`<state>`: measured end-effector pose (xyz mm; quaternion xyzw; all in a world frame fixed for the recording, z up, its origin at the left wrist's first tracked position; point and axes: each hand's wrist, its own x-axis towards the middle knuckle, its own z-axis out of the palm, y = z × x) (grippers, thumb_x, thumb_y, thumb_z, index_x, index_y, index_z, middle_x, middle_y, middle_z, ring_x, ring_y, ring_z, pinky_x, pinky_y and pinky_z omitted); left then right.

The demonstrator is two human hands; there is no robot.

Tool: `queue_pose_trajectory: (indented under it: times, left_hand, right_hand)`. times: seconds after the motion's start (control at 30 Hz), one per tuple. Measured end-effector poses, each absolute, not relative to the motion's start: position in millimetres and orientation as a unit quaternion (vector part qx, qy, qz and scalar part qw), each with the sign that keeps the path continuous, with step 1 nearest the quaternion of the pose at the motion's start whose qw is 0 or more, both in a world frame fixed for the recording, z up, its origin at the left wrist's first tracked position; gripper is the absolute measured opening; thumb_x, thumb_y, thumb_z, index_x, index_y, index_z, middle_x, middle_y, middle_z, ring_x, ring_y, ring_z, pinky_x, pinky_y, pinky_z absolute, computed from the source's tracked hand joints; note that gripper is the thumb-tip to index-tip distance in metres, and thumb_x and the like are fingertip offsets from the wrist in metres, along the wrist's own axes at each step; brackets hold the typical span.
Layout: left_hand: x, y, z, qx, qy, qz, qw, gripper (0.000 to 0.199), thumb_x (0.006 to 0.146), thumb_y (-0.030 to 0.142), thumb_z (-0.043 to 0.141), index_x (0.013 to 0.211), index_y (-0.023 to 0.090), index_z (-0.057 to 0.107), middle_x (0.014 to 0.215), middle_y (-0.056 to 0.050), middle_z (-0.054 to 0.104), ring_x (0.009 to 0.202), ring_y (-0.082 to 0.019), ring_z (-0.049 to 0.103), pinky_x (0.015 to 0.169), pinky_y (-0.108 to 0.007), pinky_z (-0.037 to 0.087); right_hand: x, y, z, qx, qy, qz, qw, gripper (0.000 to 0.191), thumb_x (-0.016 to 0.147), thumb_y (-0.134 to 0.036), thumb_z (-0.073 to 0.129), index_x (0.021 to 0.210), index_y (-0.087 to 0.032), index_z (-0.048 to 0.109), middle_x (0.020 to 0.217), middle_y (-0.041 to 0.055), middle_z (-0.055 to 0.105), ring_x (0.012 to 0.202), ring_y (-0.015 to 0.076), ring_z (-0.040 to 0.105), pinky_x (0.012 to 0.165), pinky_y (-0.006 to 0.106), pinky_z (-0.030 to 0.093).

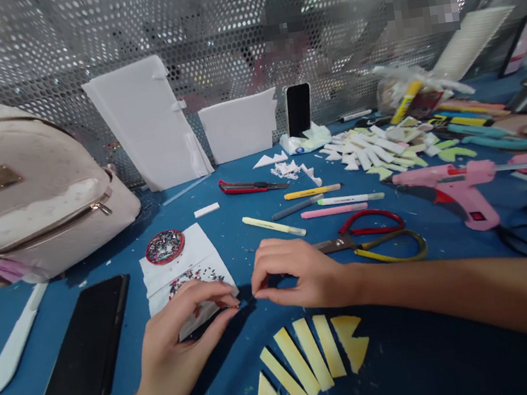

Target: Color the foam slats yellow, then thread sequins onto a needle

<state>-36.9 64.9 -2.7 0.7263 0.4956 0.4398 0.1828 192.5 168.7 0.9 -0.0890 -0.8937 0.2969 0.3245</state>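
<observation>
My left hand (191,330) is over the near edge of a white paper (206,247), thumb and index finger pinched near something tiny I cannot make out. A small gap to its right, my right hand (297,274) has its thumb and index fingertips together; anything between them is too small to tell. On the paper lie dark and red glitter bits (196,277) and a round red-rimmed dish (165,247) of glitter. Nearer me are several yellow pieces (313,353) in an arc, with a holed triangle at the left and a notched piece at the right.
Scissors (335,244), markers (274,226) and a red cutter (245,186) lie beyond my hands. A pink glue gun (460,184) and cut strips (373,147) are on the right. A dark phone (79,364), white knife (15,343) and backpack (34,189) are on the left.
</observation>
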Motion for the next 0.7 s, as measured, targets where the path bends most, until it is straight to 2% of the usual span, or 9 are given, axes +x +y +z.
queue_pose_trajectory:
  times: [0.33, 0.7]
  left_hand:
    - [-35.7, 66.9, -4.0, 0.729, 0.498, 0.437, 0.169, 0.022, 0.088, 0.017, 0.075, 0.105, 0.029, 0.070, 0.091, 0.003, 0.076, 0.083, -0.016, 0.072, 0.082, -0.027, 0.055]
    - [-34.6, 68.0, -1.9, 0.736, 0.489, 0.441, 0.156, 0.020, 0.086, 0.016, 0.077, 0.101, 0.027, 0.070, 0.088, 0.004, 0.077, 0.074, -0.014, 0.073, 0.077, -0.025, 0.056]
  right_hand:
    - [189.5, 169.4, -4.4, -0.082, -0.927, 0.235, 0.282, 0.008, 0.099, -0.020, 0.061, 0.094, -0.018, 0.068, 0.087, 0.0028, 0.070, 0.084, 0.0162, 0.057, 0.074, 0.027, 0.044]
    - [189.9, 170.1, -3.2, -0.085, -0.932, 0.242, 0.254, 0.007, 0.097, -0.024, 0.066, 0.102, -0.018, 0.068, 0.091, 0.0024, 0.071, 0.089, 0.0162, 0.059, 0.077, 0.027, 0.046]
